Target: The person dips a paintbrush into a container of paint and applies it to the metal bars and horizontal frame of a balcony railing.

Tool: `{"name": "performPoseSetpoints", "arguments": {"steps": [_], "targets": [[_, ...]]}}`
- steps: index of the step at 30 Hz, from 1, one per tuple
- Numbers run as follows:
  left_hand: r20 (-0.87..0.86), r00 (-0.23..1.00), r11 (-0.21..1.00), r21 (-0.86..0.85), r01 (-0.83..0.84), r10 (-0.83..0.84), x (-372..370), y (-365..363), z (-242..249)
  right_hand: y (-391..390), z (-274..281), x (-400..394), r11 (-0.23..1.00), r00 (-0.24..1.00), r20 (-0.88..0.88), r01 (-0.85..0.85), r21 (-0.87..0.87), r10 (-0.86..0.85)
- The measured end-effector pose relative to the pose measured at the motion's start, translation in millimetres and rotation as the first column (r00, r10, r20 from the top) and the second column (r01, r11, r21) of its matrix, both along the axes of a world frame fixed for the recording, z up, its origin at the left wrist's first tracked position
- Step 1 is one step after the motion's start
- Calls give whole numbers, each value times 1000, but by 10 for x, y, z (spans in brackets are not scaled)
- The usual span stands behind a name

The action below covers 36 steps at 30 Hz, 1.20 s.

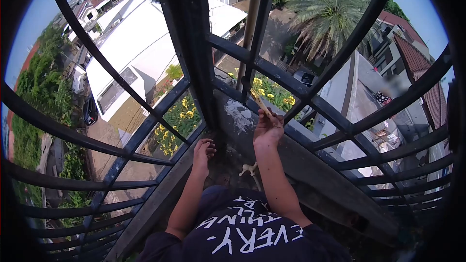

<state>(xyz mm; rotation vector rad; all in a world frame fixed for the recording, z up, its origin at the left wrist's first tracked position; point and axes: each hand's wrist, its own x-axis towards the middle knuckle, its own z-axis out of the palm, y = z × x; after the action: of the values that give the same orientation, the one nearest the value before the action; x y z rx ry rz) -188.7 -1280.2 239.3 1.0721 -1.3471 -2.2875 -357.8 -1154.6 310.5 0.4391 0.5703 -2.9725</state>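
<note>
My right hand (268, 127) is closed round a slim brush (259, 101) with a pale yellow, dark-spotted handle. Its dark far end points up and away from me, overlapping the lower bars of the dark metal railing (291, 78). Lower and to the left, my left hand (204, 150) hangs beside the corner post (196, 58), fingers loosely curled and slightly apart, with nothing visible in it. Between my forearms, close to the right one, a small cream-coloured, tap-like fitting (248, 169) shows.
Railing bars curve round me on both sides above a concrete ledge (315, 174). A whitish worn patch (239, 115) marks the ledge at the corner. Beyond the bars, far below, lie yellow flowers (177, 126), a palm (335, 9), white roofs (131, 43) and a parked car (90, 110).
</note>
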Motion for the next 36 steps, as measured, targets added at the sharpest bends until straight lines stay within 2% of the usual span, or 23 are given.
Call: {"name": "performPoseSetpoints", "arguments": {"steps": [4, 8, 11, 14, 15, 18, 23, 29, 36], "targets": [[-11, 1000, 1000, 10, 7, -7, -37, -14, -3, -84, -73, 39, 999, 997, 71, 26, 46, -29], [-17, 1000, 1000, 16, 11, -11, -50, -68, -38, -16, 338, 80, 997, 989, -146, 4, -73, -15], [-20, 999, 999, 26, 26, -26, -60, -91, -85, 37, 395, 33, 995, 962, -273, -18, -98, -10], [-17, 999, 998, 29, 48, -47, -77, -93, -130, 9, 237, 43, 1000, 987, -159, 14, -19, -17], [-14, 999, 998, 30, 52, -51, -97, -88, -140, -29, 188, 65, 999, 998, -51, 33, 13, -33], [2, 996, 996, 36, 84, -85, -122, -93, -97, -127, -196, 78, 993, 993, 79, 78, 90, -85], [5, 991, 990, 29, 135, -135, -132, -176, -114, -180, -640, 113, 978, 987, 64, 133, 162, -145], [7, 984, 984, 16, 177, -177, -106, -291, -232, -191, -741, 143, 967, 984, 44, 159, 198, -170], [8, 978, 978, 10, 210, -210, -76, -388, -230, -322, -694, 157, 951, 988, -118, 128, 281, -99]]}}
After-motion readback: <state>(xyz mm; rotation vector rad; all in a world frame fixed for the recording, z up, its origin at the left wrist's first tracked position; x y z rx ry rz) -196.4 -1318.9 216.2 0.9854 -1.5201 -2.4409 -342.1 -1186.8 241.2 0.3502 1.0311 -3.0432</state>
